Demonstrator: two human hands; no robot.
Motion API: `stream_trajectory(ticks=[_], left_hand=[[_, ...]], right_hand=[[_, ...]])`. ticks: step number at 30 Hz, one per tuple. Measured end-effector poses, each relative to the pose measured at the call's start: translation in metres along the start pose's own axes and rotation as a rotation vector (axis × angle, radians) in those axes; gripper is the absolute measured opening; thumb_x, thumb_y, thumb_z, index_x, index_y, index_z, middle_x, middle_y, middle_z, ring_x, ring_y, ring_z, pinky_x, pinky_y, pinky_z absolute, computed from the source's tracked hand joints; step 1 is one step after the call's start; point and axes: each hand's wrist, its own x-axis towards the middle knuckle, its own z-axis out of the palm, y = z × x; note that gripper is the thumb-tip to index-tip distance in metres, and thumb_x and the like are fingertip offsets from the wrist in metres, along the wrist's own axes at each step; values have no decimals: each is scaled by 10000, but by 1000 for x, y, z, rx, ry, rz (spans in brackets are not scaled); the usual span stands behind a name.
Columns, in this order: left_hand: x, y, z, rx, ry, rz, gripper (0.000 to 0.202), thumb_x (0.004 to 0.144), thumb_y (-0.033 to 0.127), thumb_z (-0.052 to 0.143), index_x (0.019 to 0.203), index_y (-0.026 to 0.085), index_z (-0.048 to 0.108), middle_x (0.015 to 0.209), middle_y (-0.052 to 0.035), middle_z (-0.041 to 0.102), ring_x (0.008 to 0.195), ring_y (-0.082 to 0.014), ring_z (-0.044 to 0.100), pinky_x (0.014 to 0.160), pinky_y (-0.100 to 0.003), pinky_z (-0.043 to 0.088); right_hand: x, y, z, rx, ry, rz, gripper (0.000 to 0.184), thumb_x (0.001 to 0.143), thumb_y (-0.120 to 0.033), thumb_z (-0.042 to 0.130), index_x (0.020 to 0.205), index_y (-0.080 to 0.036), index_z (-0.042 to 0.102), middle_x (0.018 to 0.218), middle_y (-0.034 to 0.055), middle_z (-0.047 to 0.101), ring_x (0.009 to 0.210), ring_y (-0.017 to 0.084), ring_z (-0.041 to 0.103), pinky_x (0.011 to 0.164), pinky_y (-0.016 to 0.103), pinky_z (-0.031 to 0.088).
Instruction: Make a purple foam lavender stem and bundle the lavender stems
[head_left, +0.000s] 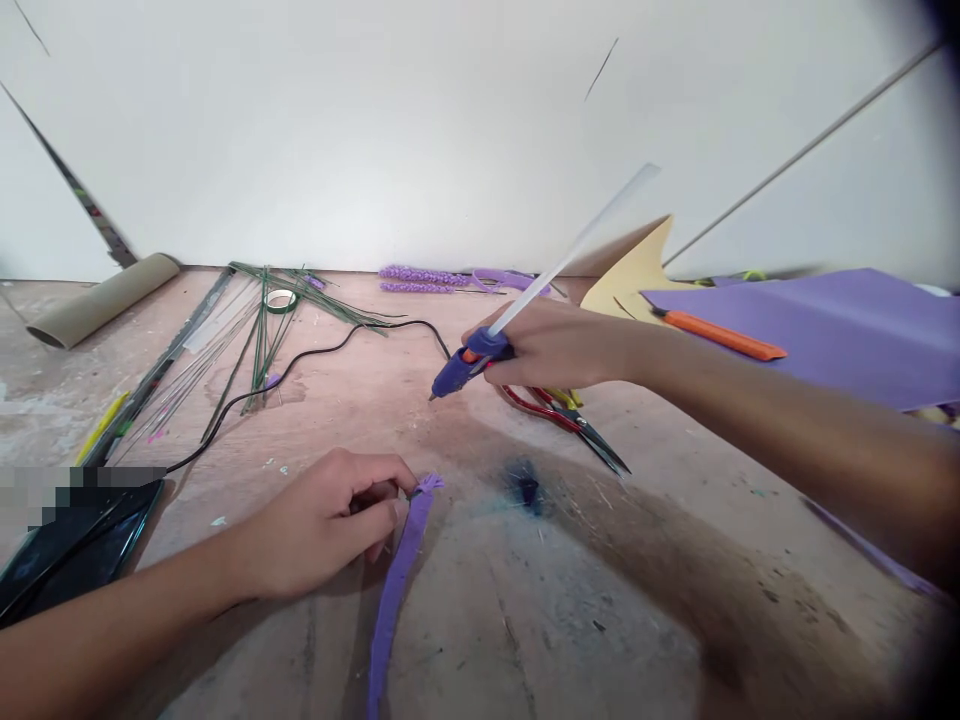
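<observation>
My left hand (322, 520) rests on the wooden table (525, 620) with its fingers pinched on the top end of a long purple fringed strip (394, 590), where a thin green wire meets the strip. My right hand (551, 345) grips a purple glue gun (469, 368) with a white glue stick (577, 245) poking out of its back. The gun's nozzle points down and left and hovers above the table, a short way beyond the strip's top end.
Red-handled scissors (570, 420) lie under my right hand. Green wires (262, 340), a tape roll (281, 299) and a cardboard tube (101, 300) lie at the back left, a dark tablet (67, 550) at the left edge. Purple sheet (840, 330), orange cutter (720, 335) and finished purple stems (424, 278) lie behind.
</observation>
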Motion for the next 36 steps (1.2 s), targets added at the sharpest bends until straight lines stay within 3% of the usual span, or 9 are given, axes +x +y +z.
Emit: stream_trajectory(ticks=[3,7,12,14,18,23,36], left_hand=[[0,2,0,1,4,3,154,936,199,506,863,165,638,607,55,557,564,-90,488,539,-207,358],[0,0,1,-63,37,-39,158,945,220,505,861,170,629,585,55,563,527,-86,481,512,-198,363],[4,-6,-1,-274,82,-77,183,942,307,509,876,167,606,642,38,617,431,-72,508,427,-187,375],[5,-7,-2,-327,89,-93,174,926,308,518,877,163,601,637,29,637,418,-77,535,416,-182,389],[4,-6,-2,-350,102,-127,168,906,301,535,904,156,619,628,15,663,456,-96,599,445,-178,440],[3,-5,-1,-336,108,-163,182,921,309,523,945,158,622,633,-5,690,486,-115,633,479,-192,482],[3,-4,-2,-288,121,-173,169,921,284,505,949,163,621,642,5,705,496,-107,643,493,-181,489]], right_hand=[[0,-11,-4,-208,-37,-13,142,808,-219,575,682,-192,514,686,19,555,581,142,430,564,310,212],[-13,-22,4,-269,153,55,75,824,-244,520,765,-200,506,826,73,621,690,203,515,571,325,214],[-51,-48,42,347,600,103,18,867,-241,541,881,-247,531,822,52,605,722,213,573,638,357,437],[-68,-61,58,464,668,36,47,896,-238,551,937,-260,547,844,48,609,756,215,597,692,373,474],[-93,-71,77,439,521,-147,102,979,-344,521,1040,-268,551,936,76,637,809,219,635,722,376,506],[-96,-63,81,348,419,-232,258,1040,-493,414,1070,-270,539,906,90,632,825,226,626,749,368,498],[-85,-58,86,372,463,-245,114,951,-318,540,1026,-234,523,858,69,610,788,208,602,675,338,494]])
